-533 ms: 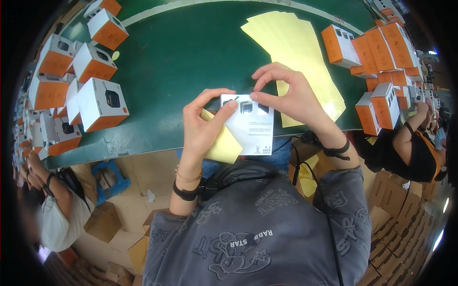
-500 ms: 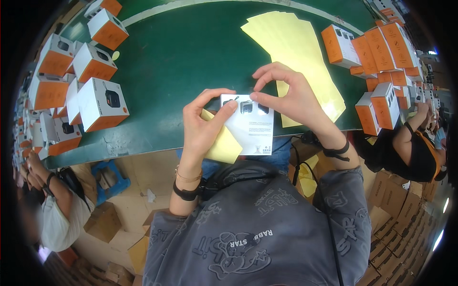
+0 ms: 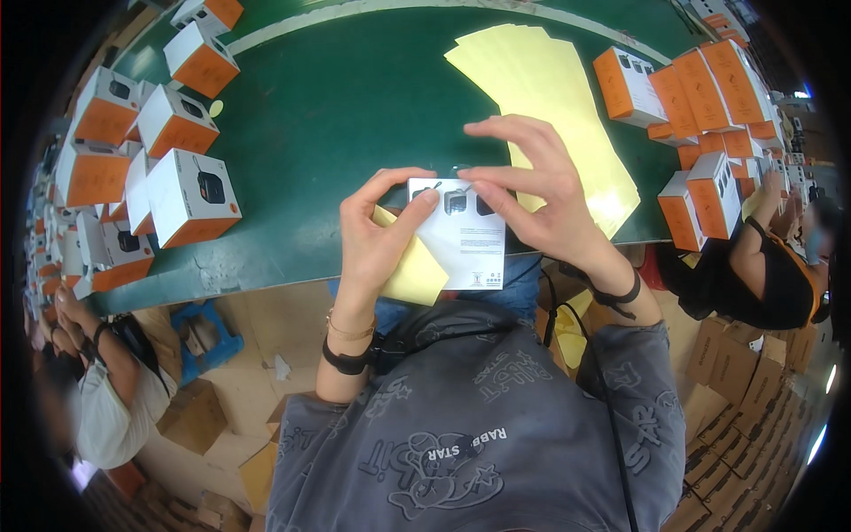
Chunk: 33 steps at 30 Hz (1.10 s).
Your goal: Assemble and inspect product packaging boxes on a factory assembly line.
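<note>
In my left hand (image 3: 383, 232) I grip a small white box (image 3: 479, 246), its printed face with dark device pictures turned up. A folded yellow sheet (image 3: 417, 273) is tucked between that palm and the box. My right hand (image 3: 550, 191) is at the box's upper edge. Its index fingertip touches a small clear sticker (image 3: 458, 169), and its thumb rests close by on the box's top right corner. The other fingers are raised and spread. Whether the sticker is attached to the box, I cannot tell.
Glossy yellow sheets (image 3: 567, 115) lie fanned on the green table (image 3: 319, 115). White and orange boxes (image 3: 193, 197) are stacked at left, with more boxes (image 3: 714, 197) at right. A round yellow piece (image 3: 215, 108) lies near the left stack. Other people sit on both sides.
My right index finger has stretched left to the box's upper edge, and the thumb has shifted slightly right and down. The other fingers have lifted and spread. My left hand keeps its grip.
</note>
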Tool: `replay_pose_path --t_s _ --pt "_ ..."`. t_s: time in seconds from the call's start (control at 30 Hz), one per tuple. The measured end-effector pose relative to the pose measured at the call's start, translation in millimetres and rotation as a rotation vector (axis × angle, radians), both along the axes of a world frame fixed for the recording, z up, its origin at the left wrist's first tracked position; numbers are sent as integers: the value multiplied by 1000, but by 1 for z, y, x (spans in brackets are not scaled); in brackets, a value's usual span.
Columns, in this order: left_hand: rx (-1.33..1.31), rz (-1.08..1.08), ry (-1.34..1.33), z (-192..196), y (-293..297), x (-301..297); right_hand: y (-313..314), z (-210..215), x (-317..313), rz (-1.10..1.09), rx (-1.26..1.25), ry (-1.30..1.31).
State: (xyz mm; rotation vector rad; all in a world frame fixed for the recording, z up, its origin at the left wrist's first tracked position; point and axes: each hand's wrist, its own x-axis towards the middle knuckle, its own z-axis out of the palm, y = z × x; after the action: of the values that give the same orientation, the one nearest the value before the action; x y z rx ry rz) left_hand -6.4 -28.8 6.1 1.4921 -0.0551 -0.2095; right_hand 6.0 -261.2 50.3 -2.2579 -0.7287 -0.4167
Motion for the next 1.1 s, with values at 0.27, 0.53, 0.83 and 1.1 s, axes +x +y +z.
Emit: replay_pose_path --t_s 0.27,0.53,0.83,1.1 --pt "-5 1 -54 -3 0 0 4 -12 -2 -26 -141 -34" --pt "44 33 -129 -10 1 2 -7 -21 -8 -111 -94 267" --pt "-61 264 -230 -24 -8 -7 34 -26 -80 -188 168 431" --pt "-482 564 -297 -30 4 -6 47 5 -17 -12 689 1048"
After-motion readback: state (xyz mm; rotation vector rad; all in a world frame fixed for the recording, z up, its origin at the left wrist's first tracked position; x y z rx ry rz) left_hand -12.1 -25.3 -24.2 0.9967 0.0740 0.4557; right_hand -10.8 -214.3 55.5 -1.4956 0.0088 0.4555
